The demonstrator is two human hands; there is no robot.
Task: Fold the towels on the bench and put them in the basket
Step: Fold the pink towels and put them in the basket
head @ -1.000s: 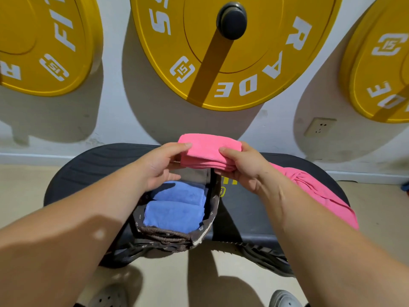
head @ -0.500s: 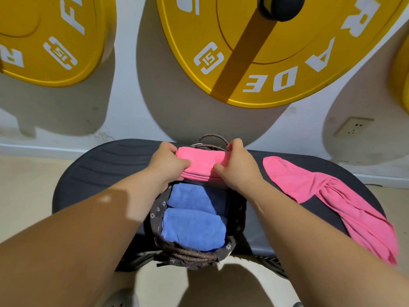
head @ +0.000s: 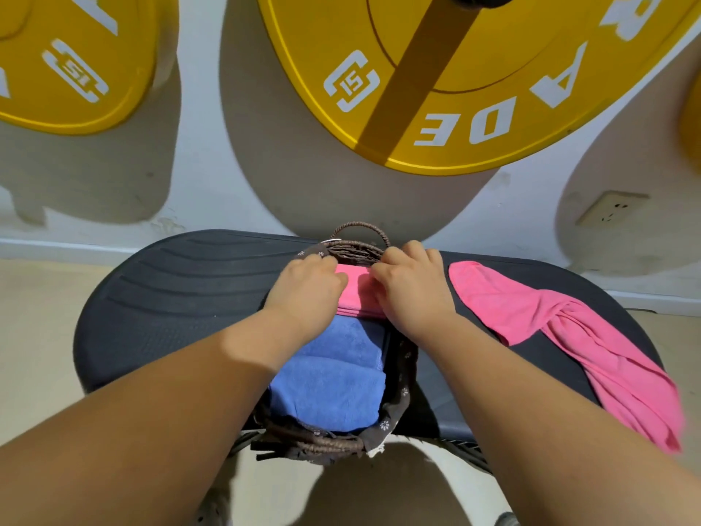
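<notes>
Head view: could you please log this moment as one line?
stage: placing folded pink towel in basket; left hand: holds it; right hand: holds it; basket: two blue towels; bench: one unfolded pink towel

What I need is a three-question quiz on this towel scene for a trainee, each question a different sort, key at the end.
1. True or false: the basket already holds two folded blue towels.
2. Where does the unfolded pink towel lie?
A. in the basket
B. on the bench, right of the basket
C. on the floor
3. Fill in: the left hand and right hand hold the folded pink towel at the basket's ____ end (near or far from the person).

Key: 1 true; 2 B; 3 far.
</notes>
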